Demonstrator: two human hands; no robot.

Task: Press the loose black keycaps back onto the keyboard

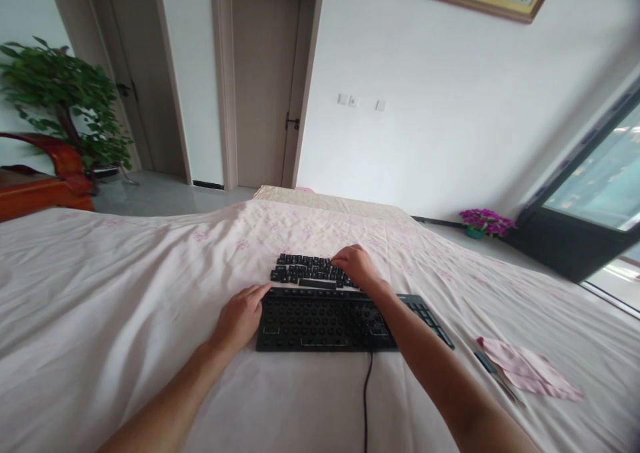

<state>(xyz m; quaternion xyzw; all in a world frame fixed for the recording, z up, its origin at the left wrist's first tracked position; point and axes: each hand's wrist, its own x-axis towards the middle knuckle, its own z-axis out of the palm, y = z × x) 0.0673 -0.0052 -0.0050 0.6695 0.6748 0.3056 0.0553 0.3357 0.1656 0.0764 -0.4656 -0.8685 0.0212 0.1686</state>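
A black keyboard (310, 316) lies on the cloth in front of me. Most of its main section is stripped of keycaps, while the number pad at the right end still has keys. Beyond its top edge, loose black keycaps (300, 268) are laid out in rows, with the long space bar (317, 284) nearest. My left hand (243, 316) is closed at the keyboard's upper left corner, fingers against its edge. Over the right part of the rows, my right hand (356, 264) has its fingers pinched together at a keycap, which the fingers largely hide.
A black cable (367, 400) runs from the keyboard toward me. On the right lie a pink cloth (530, 368) and a thin tool with a dark handle (493, 370). The pale floral sheet (150, 293) is wrinkled. Purple flowers (487, 221) stand beyond it.
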